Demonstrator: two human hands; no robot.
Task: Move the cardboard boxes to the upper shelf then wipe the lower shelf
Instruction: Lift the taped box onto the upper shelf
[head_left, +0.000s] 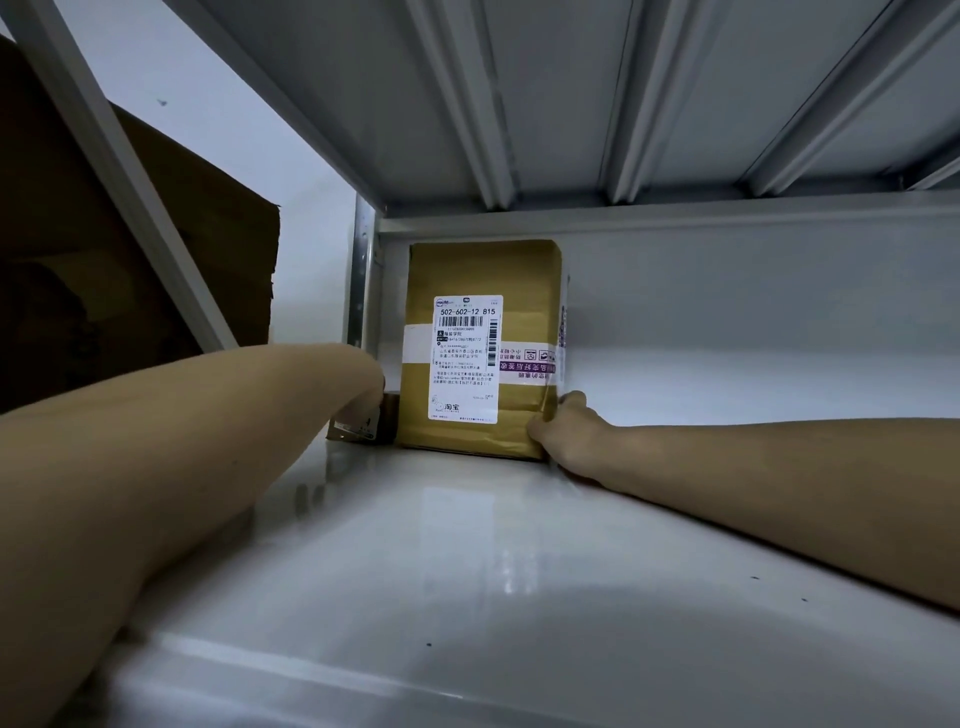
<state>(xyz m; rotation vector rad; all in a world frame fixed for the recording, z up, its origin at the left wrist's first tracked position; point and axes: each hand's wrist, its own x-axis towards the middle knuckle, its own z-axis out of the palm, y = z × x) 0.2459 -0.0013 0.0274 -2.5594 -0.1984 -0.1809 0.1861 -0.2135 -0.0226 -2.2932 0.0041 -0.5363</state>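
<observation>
A tall yellow-brown cardboard box (483, 291) with a white shipping label stands upright at the back left corner of the white lower shelf (467, 571). My right hand (563, 431) grips its lower right edge, thumb on the front face. A smaller cardboard box (358, 423) sits low to the left of the tall one, mostly hidden. My left hand (363, 384) reaches down onto that small box; its fingers are hidden behind the wrist, so the hold cannot be made out.
The ribbed underside of the upper shelf (571, 104) hangs close above. A metal upright post (363, 270) stands at the back left corner. A large brown carton (156, 234) sits outside the rack on the left, behind a diagonal brace.
</observation>
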